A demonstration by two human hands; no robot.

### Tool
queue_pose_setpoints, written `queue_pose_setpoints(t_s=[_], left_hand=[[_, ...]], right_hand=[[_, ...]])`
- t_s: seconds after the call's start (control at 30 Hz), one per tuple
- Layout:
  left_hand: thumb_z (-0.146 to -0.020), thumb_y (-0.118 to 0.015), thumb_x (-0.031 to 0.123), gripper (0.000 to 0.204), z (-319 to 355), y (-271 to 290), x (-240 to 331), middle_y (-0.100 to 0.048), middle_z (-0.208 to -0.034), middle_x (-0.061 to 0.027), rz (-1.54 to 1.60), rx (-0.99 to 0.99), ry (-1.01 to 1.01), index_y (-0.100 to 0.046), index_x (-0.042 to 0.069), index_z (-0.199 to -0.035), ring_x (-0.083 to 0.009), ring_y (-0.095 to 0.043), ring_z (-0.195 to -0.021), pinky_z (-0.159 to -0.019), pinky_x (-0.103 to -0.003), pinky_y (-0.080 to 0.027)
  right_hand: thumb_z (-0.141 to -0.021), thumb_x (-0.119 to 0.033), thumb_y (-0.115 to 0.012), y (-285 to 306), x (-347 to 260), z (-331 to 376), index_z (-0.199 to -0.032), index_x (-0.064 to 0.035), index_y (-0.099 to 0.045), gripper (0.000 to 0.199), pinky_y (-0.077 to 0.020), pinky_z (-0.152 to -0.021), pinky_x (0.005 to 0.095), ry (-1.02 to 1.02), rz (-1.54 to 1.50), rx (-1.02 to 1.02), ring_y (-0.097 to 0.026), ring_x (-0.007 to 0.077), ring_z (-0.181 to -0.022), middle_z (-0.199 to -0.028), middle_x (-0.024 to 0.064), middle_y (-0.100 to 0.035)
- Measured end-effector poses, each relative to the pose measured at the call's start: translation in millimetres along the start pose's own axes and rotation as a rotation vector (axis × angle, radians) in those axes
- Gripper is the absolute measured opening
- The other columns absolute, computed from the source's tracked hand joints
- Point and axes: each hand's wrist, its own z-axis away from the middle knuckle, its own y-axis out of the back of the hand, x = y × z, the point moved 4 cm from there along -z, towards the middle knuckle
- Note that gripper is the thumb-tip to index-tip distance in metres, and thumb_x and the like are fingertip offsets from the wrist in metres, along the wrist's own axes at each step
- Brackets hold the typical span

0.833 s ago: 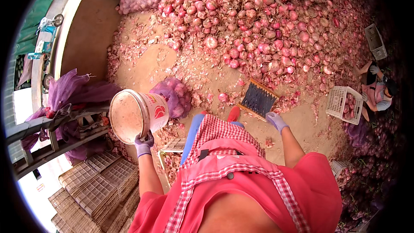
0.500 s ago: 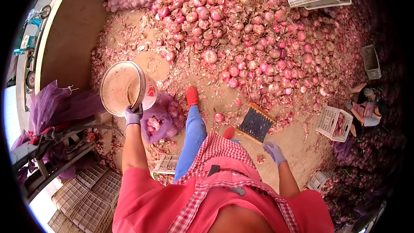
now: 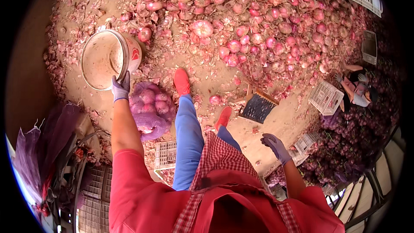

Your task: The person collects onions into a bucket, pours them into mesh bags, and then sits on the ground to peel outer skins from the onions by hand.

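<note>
From my remote feed I look down on a floor strewn with onion skins, where the person's gloved left hand [image 3: 120, 87] grips the rim of a white bucket [image 3: 134, 56] out to the left. The bucket is tipped so that its wide, dirt-stained mouth faces me, and no onions show inside it. The gloved right hand [image 3: 275, 147] hangs at the right with fingers apart and slightly curled, holding nothing that I can see; a low stool [image 3: 258, 108] with a dark seat stands beyond it, not touching. As far as I can judge, only a small share of the onions is gathered: one purple net bag [image 3: 148, 102] of them sits on the floor, just nearer than the bucket, and I cannot tell whether its mouth is tied. Far more lie loose, in a broad spread of red onions [image 3: 258, 39] across the far side. A pale crate [image 3: 166, 155] rests near, beside the left leg. At the right, a co-worker [image 3: 360, 95] sits by another crate [image 3: 325, 97], and a dark heap [image 3: 345, 146] of onions, unpeeled as far as I can tell, lies nearer.
</note>
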Motion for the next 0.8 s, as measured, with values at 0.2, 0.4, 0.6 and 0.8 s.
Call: queue_pose_setpoints(t_s=[0.2, 0.4, 0.6, 0.8], left_hand=[[-0.082, -0.061, 0.028, 0.068, 39, 22, -25, -0.038, -0.128, -0.0279, -0.012, 0.209, 0.301, -0.028, -0.011, -0.127, -0.0442, -0.044, -0.114, -0.095, -0.050, -0.043], [-0.087, -0.052, 0.030, 0.051, 118, 7, -28, -0.046, -0.126, -0.0213, -0.365, 0.389, 0.151, -0.040, -0.005, -0.123, -0.0416, -0.050, -0.108, -0.088, -0.048, -0.049], [-0.090, -0.047, 0.035, 0.038, 155, 3, -37, -0.052, -0.121, -0.0133, -0.609, 0.257, 0.192, -0.043, 0.016, -0.123, -0.0350, -0.053, -0.105, -0.087, -0.045, -0.048], [-0.090, -0.051, 0.028, 0.034, 213, -150, -109, -0.057, -0.110, -0.0136, -0.996, -0.235, 0.173, -0.042, 0.014, -0.120, -0.0263, -0.061, -0.085, -0.071, -0.035, -0.051]], right_hand=[[-0.090, -0.020, -0.053, -18, -32, -2, -0.118, 0.0020, -0.050, 0.036, -0.0445, -0.086, 0.0267, -0.049, -0.022, -0.002, -0.057, 0.0158, -0.096, -0.109, 0.0093, -0.058], [-0.090, -0.020, -0.054, -45, -64, -5, -0.119, 0.0001, -0.051, 0.036, -0.0434, -0.087, 0.0253, -0.033, -0.098, -0.074, -0.056, 0.0144, -0.099, -0.109, 0.0079, -0.058], [-0.089, -0.021, -0.057, -32, -60, -17, -0.117, 0.0010, -0.052, 0.036, -0.0437, -0.085, 0.0235, 0.054, -0.148, -0.104, -0.055, 0.0110, -0.095, -0.107, 0.0046, -0.058], [-0.088, -0.026, -0.058, 23, -53, -16, -0.116, -0.0013, -0.053, 0.038, -0.0435, -0.081, 0.0244, 0.222, 0.002, -0.125, -0.054, 0.0116, -0.091, -0.103, 0.0044, -0.059]])
